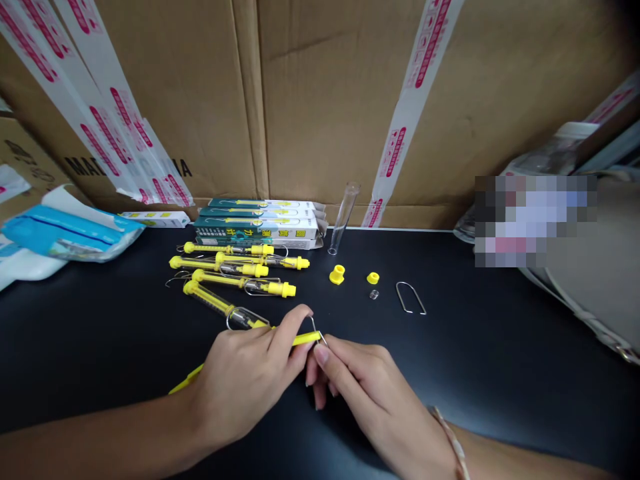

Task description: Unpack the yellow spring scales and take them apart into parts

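Observation:
My left hand (250, 373) is closed around a long yellow plastic strip (306, 338), whose other end (186, 380) pokes out behind the wrist. A bent metal wire hook (323, 339) sits at the strip's front tip. My right hand (370, 393) pinches this hook between thumb and forefinger, touching the strip's tip. Just beyond the left hand lie several yellow spring scales (240, 267) with transparent bodies and wire loops. Whether the hook passes through the strip is too small to tell.
Behind stand a transparent tube (345, 217) and stacked spring scale boxes (257, 223). Loose on the black table (475, 373) are a yellow cap (337, 275), a small yellow ring (373, 278), a spring (374, 294) and a wire loop (411, 299). A bag (595, 267) and bottle (545, 157) stand right.

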Tool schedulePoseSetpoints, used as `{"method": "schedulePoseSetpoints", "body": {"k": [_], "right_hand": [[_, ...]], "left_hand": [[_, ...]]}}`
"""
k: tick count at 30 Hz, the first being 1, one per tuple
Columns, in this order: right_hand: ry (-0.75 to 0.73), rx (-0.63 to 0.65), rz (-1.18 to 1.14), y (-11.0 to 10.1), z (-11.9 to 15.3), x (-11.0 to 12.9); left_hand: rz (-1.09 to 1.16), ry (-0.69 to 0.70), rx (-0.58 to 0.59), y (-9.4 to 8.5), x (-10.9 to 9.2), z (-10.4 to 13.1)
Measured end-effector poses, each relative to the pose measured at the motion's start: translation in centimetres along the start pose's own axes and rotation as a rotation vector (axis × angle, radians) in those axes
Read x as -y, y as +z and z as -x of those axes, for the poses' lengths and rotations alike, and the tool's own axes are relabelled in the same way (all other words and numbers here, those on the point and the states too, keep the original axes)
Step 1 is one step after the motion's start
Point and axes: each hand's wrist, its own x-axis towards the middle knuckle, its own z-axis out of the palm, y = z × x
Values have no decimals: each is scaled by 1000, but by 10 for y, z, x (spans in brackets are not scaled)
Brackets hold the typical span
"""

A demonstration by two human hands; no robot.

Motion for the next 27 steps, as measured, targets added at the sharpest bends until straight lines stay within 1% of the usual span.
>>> {"method": "schedulePoseSetpoints", "body": {"k": [8,12,17,22,27], "right_hand": [[-45,-46,32,4,3,-1],[-70,-90,57,7,3,0],[-109,-136,105,11,5,-1],[-168,-156,262,12,6,-1],[-220,-207,396,15,3,1]], "left_hand": [[-20,8,-7,-2,0,0],[-29,2,-11,-2,-2,-1],[-28,-21,11,-3,-3,-3],[64,-78,74,-4,-1,-2],[101,-109,109,-3,-1,0]]}}
